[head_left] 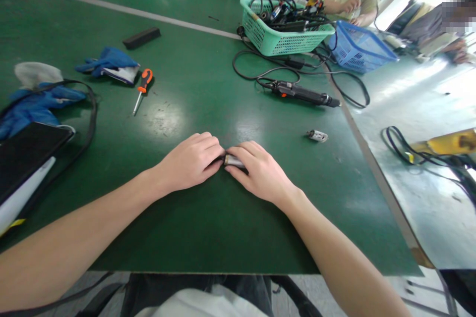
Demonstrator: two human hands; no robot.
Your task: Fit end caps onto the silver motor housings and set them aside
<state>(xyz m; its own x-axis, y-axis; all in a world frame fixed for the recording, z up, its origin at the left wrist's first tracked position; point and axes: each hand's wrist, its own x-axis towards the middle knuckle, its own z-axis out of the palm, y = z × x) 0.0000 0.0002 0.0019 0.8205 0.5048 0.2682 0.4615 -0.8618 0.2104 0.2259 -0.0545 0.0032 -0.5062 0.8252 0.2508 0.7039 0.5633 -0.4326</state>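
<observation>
To the near left of the black power screwdriver (pixel 303 94), the right hand (pixel 263 171) has its fingers clamped on a silver cylinder (pixel 234 161), which could slip or twist if the left hand (pixel 194 161), whose finger hold I cannot tell, presses its end unevenly.

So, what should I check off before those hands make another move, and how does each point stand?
1. Right hand has the silvery cylinder: ok, held between fingers and thumb.
2. Left hand has a firm hold: cannot tell, its grasp is mostly hidden.
3. Orange-and-black screwdriver clear of both hands: ok, lying apart.
4. Black power driver clear too: ok, lying farther off.
5. Small metal part in hand: not ok, lying loose to the right.
</observation>
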